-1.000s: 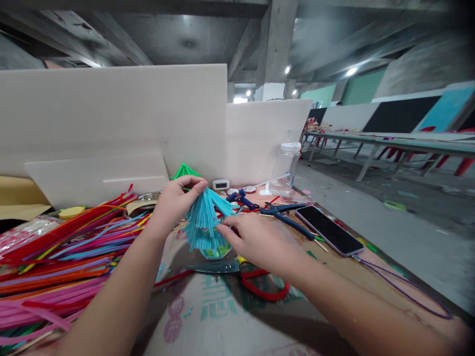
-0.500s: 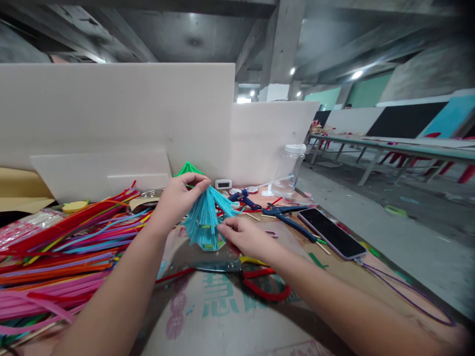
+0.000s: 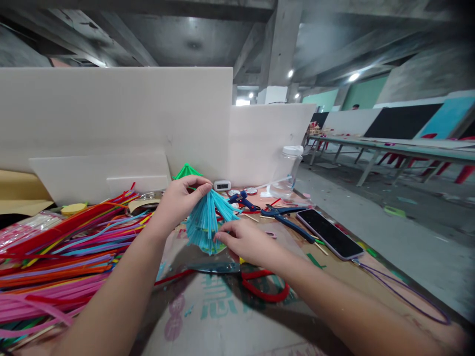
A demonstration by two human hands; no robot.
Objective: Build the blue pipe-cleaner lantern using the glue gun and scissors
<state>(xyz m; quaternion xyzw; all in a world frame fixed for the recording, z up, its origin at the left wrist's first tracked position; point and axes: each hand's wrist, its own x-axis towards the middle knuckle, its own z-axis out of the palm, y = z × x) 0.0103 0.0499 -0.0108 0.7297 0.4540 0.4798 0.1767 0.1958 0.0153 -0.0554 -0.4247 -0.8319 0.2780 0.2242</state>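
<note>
A cone-shaped bundle of light blue pipe cleaners (image 3: 206,220) stands above the cardboard-covered table (image 3: 230,316). My left hand (image 3: 180,198) pinches its top, fingers closed on the gathered ends. My right hand (image 3: 245,241) is at the cone's lower right edge, with fingertips closed on the blue strands there. Red-handled scissors (image 3: 256,287) lie flat just in front of my right hand.
A heap of coloured pipe cleaners (image 3: 55,257) fills the left. A green cone (image 3: 186,171), a blue glue gun (image 3: 243,199), blue pliers (image 3: 285,217), a phone (image 3: 326,233) with a purple cable and a clear jar (image 3: 285,170) lie behind and right. White foam boards (image 3: 118,118) wall the back.
My right hand has slid left and down along the cone's lower edge. My left hand has kept its pinch on the top; the cone has tilted slightly.
</note>
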